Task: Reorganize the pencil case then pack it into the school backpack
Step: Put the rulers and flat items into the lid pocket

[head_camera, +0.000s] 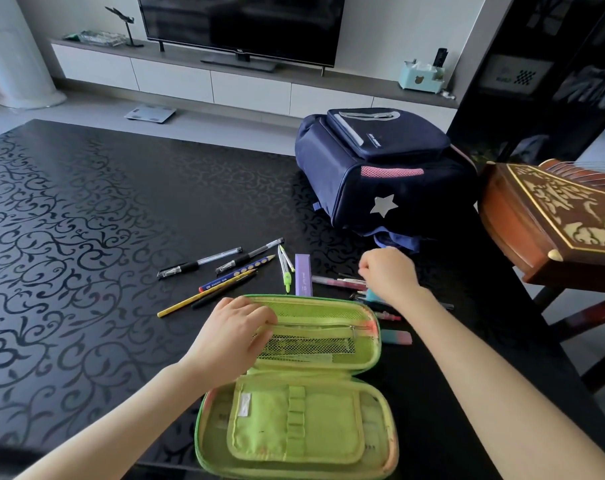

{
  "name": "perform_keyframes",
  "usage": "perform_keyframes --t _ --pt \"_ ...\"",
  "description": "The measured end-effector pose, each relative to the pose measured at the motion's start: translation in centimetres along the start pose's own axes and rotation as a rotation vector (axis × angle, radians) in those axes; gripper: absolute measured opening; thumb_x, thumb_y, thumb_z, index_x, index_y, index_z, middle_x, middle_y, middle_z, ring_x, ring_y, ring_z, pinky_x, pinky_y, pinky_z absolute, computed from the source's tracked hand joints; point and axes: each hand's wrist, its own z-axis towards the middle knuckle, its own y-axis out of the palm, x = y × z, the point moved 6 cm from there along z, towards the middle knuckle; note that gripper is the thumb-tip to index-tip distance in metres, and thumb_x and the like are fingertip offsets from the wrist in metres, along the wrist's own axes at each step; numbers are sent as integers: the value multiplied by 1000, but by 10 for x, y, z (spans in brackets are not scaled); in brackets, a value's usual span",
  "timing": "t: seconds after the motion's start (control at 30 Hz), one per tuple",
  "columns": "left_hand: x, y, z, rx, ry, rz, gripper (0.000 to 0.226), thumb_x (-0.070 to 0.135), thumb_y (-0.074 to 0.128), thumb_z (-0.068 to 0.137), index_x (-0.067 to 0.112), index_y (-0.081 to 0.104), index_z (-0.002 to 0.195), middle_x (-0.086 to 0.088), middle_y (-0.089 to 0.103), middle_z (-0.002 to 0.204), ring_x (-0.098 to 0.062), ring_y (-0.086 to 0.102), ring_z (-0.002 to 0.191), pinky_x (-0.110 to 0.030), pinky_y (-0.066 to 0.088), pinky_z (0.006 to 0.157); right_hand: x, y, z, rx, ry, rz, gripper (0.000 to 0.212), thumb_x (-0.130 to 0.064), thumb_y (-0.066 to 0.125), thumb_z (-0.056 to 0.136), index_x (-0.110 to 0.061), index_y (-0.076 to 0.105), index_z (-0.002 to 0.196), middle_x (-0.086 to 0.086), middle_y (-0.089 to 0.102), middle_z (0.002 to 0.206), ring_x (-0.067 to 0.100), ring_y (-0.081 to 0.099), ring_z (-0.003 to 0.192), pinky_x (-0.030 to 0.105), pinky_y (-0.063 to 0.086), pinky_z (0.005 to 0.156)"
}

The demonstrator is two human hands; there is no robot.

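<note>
Left hand (235, 329): fingers curled onto the mesh flap of the open green pencil case (301, 410), which lies under and just nearer than it. Right hand (387, 271): fingers bunched over the pink pens (335, 283) (gripping one or not, I cannot tell), navy backpack (380, 174) just beyond. Black patterned table (86, 220) beneath; television (242, 26) far ahead.

Single head-worn wide-angle view, facing forward and down, close above both forearms. Left hand (231, 327) on the pencil case (304, 414), right hand (387, 271) just beyond it; backpack (380, 174) farther past the right hand.
</note>
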Motion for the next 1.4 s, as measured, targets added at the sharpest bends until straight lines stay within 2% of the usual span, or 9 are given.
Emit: perform_keyframes --t 0.17,0.27,0.43,0.73,0.83,1.0,1.2,1.3,1.4 --pt "3 6 4 -31 4 -70 31 38 38 84 24 66 90 14 69 82 -13 64 78 -25 49 74 49 28 12 -288 121 51 15 -12 58 84 -13 62 70 2 61 72 24 59 72 31 45 60" --pt "6 6 6 -24 19 -97 32 36 38 83 23 67 86 12 69 77 -13 63 74 -24 50 74 53 27 11 -358 92 230 13 -7 59 82 -8 70 88 -3 65 83 18 62 86 32 50 79" --pt "10 7 8 -22 30 -104 32 33 38 81 23 68 82 12 68 73 -15 63 71 -26 51 72 49 32 7 -491 68 316 19 -7 71 78 -6 68 97 -4 62 74 9 56 67 22 45 67" --pt "9 6 6 -24 73 -116 29 33 44 80 26 71 83 14 68 75 -13 61 71 -20 46 70 52 1 -5 -177 76 511 17 -11 76 74 -8 74 91 -1 68 84 9 61 79 23 45 77" --pt "8 4 5 -19 63 -92 19 32 54 81 26 71 84 16 69 73 -11 62 70 -18 44 72 18 -21 -24 -198 -51 496 17 -16 75 74 -14 75 91 -7 69 82 7 63 79 23 48 76" --pt "4 0 3 -15 30 -52 9 26 69 76 27 69 84 13 69 72 -14 64 73 -30 47 69 -54 -9 -52 -216 -342 43 18 -23 65 81 -27 74 95 -4 71 93 17 57 96 31 47 77" --pt "5 -7 1 -7 35 -17 18 20 78 70 32 69 79 15 65 76 -15 63 75 -28 44 63 -97 13 -64 -265 -410 102 19 -28 63 87 -20 72 101 3 69 101 22 55 102 34 43 85" --pt "0 -8 2 -14 4 -70 14 19 74 74 31 69 80 14 67 80 -17 63 77 -29 42 66 -97 5 -57 -299 -377 201 16 -30 62 86 -21 74 93 -6 72 97 14 60 93 30 44 82" --pt "-6 -9 3 -8 -23 -102 11 20 74 75 29 71 81 14 69 83 -17 63 78 -32 45 71 -84 -9 -22 -79 -206 299 24 -25 56 85 -9 70 75 1 71 83 17 59 74 28 42 64"
